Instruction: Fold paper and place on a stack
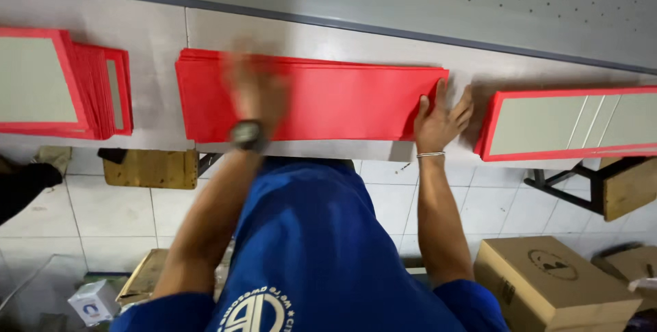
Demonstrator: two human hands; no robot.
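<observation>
A grey worktable [328, 34] stands over a white tiled floor [109, 215] with cardboard boxes [554, 281].

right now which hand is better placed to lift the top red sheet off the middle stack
Probably the right hand: its fingers rest sharp at the right end of the red stack, by the corner. The left hand is blurred, over the stack's left part.

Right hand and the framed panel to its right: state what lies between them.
Head view: only bare grey table separates the right hand from the red-framed panel.
</observation>
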